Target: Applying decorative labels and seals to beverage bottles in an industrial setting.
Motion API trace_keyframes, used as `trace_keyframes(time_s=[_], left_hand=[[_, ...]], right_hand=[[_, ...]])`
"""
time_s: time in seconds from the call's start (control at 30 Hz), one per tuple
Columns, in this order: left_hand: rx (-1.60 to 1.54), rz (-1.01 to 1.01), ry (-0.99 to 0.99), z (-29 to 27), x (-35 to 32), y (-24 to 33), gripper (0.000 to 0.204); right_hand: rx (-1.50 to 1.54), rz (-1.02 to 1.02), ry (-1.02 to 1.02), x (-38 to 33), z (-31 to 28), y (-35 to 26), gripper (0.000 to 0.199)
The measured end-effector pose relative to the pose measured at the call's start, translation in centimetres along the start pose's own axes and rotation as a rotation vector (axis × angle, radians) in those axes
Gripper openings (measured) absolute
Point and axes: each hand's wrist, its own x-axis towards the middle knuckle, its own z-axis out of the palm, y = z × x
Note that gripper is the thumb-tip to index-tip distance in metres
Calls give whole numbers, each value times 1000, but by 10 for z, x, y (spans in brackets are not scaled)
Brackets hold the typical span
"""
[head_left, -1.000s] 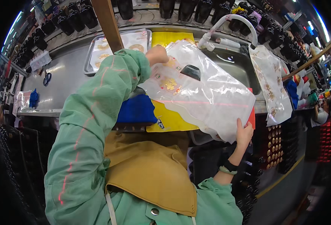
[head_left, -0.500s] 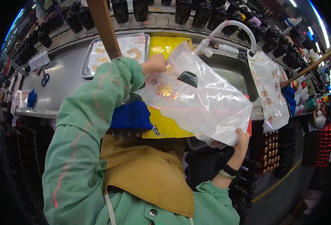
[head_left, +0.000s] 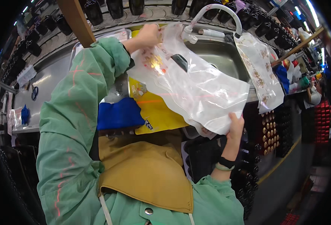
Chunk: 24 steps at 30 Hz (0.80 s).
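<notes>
**Handling printed plastic sheet (head_left: 206, 88) at worktop (head_left: 49, 77) and sink (head_left: 229, 60)**

Nearest, lower centre of frame: wearing tan apron (head_left: 146, 176) over green jacket (head_left: 129, 208).

Right of centre: pinching sheet's lower right corner between thumb and fingers of right hand (head_left: 236, 126). Wearing black band (head_left: 226, 162) on same wrist.

Left of centre, lower: showing blue cloth (head_left: 120, 114), just beside yellow mat (head_left: 161, 112). Running mat partly under sheet's wavy edge.

Centre: stretching sheet slantwise from upper centre to right of centre, partly across sink. Carrying gold and red print near its upper left. Showing dark, half-oval piece (head_left: 179, 62) there too; can't tell if on top or under film.

Upper centre, left: touching sheet's upper left edge with left hand (head_left: 149, 35), fingers curled. Can't see fingertips, so can't tell if pinching.

Upper right: hanging second printed sheet (head_left: 261, 71) beside sink, below white tap (head_left: 227, 8).

Far left: resting scissors (head_left: 34, 92) on worktop.

Top, farthest: lining up dark bottles (head_left: 114, 8) behind wooden post (head_left: 77, 22).
</notes>
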Motion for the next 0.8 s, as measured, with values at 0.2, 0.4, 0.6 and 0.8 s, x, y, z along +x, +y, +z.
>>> trace_keyframes(time_s=[0.2, 0.4, 0.6, 0.8], left_hand=[[160, 13, -93, 13, 5, -43, 40], [313, 38, -11, 9, -31, -22, 68], [-66, 219, -118, -54, -122, 4, 67], [-43, -64, -301, -26, -210, -38, 44]], right_hand=[[-472, 59, -22, -17, 18, 9, 43], [-943, -677, -25, -12, 63, -39, 42], [-891, -1051, -529, 88, 210, -24, 41], [-1273, -695, -676, 128, 279, 0, 43]])
